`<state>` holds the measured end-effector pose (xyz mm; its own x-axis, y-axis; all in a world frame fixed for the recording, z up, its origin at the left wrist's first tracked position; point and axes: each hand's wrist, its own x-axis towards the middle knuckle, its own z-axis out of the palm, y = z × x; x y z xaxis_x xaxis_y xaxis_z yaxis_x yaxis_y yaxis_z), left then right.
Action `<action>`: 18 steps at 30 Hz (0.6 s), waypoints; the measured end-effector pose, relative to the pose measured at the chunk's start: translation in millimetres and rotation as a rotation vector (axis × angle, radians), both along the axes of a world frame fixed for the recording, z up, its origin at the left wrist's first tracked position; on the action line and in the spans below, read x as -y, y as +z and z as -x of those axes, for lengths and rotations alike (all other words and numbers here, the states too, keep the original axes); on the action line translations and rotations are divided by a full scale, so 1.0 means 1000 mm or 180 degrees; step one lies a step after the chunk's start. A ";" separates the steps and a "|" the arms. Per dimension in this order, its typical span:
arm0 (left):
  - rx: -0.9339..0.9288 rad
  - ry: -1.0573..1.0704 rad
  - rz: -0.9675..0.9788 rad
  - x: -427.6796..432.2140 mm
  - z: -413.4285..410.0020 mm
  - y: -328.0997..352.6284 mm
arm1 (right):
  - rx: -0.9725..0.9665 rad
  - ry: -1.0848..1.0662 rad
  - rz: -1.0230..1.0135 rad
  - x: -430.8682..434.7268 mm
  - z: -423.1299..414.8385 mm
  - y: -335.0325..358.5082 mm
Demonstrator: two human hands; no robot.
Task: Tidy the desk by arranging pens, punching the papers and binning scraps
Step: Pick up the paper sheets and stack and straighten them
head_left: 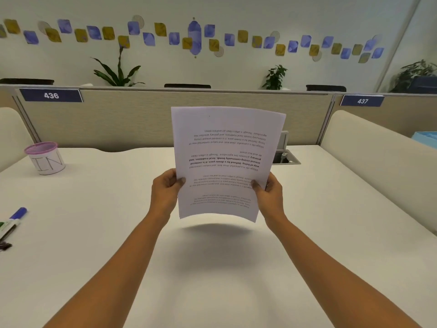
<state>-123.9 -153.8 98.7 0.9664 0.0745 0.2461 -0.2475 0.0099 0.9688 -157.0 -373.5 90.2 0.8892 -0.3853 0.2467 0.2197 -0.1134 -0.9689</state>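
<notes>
Reaching both forearms (pixel 113 280) out over table (pixel 94 233); gripping papers (pixel 227 147) with left hand (pixel 165 189) and right hand (pixel 270 194), each clamped on a lower side edge. Held upright between hands, clear of table, long axis rising away, equally near both.

white desk (pixel 307 233) — bin cup (pixel 46 158), markers (pixel 13 221)

Bright even light, soft shadows, edge distortion
</notes>
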 end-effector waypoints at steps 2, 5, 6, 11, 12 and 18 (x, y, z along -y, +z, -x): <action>-0.0112 -0.0007 -0.0086 0.001 0.002 -0.006 | -0.0061 0.0048 0.0057 0.000 0.003 -0.005; -0.0313 0.0028 -0.0226 -0.001 0.009 -0.029 | -0.0316 0.0163 0.0182 -0.001 0.011 -0.021; -0.0337 0.0036 -0.0243 -0.002 0.011 -0.034 | -0.0371 0.0164 0.0184 0.000 0.013 -0.025; -0.0265 0.0134 -0.0244 -0.001 0.007 -0.026 | -0.0256 0.0083 0.0102 0.004 0.006 -0.017; -0.0240 0.0147 -0.0189 0.000 0.006 -0.023 | -0.0231 0.0080 0.0096 0.005 0.004 -0.015; -0.0278 0.0078 -0.0184 0.005 0.009 -0.024 | -0.0507 0.0112 0.0073 0.006 0.008 -0.037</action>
